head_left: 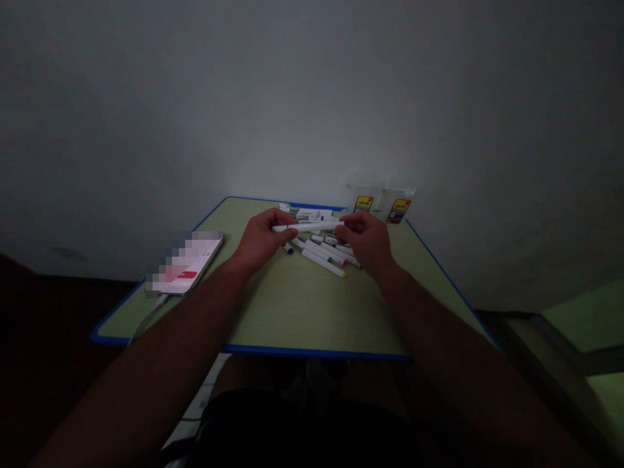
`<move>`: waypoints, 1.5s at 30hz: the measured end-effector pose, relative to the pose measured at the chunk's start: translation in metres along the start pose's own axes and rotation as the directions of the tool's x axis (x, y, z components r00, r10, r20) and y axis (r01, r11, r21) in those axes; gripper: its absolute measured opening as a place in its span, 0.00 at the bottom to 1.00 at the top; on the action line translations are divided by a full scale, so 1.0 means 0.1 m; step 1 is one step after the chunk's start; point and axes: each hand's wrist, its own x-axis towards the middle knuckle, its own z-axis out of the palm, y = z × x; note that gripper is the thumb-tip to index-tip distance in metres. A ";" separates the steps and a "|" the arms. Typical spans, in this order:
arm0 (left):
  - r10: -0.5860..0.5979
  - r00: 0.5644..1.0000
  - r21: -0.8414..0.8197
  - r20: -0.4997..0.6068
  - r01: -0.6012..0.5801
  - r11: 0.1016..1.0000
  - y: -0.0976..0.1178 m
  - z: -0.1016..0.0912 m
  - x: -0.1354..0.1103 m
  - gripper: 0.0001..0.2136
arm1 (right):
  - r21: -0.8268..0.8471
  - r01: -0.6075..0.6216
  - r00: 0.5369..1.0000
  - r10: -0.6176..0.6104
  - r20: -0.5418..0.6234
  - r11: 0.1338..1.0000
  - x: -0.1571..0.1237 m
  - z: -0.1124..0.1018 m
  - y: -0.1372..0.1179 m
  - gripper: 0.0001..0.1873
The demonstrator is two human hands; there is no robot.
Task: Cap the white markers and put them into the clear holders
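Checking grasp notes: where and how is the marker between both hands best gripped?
Likely the middle of the white marker, pinched across its width from above: it runs straight and crosswise, the left hand and right hand hold its end portions, and loose markers lie on the tabletop below.

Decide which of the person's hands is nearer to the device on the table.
Left. The left hand is to the right of the device, apart from it, gripping one end of a marker; the right hand is farther right, at the marker's other end.
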 end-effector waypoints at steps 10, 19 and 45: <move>0.031 0.999 0.196 0.019 -0.034 0.980 0.03 0.01 -0.02 0.08 | -0.028 -0.011 0.998 0.013 0.063 1.000 0.02 0.00 0.08 0.10; 0.065 0.998 0.191 -0.004 -0.063 0.980 0.04 0.01 -0.01 0.06 | 0.009 0.007 0.998 -0.007 0.056 1.000 0.00 0.00 0.07 0.11; -0.116 0.993 -0.440 -0.021 0.095 0.893 -0.02 0.13 0.00 0.13 | -0.355 0.157 0.978 -0.094 0.189 0.921 -0.01 0.00 0.10 0.10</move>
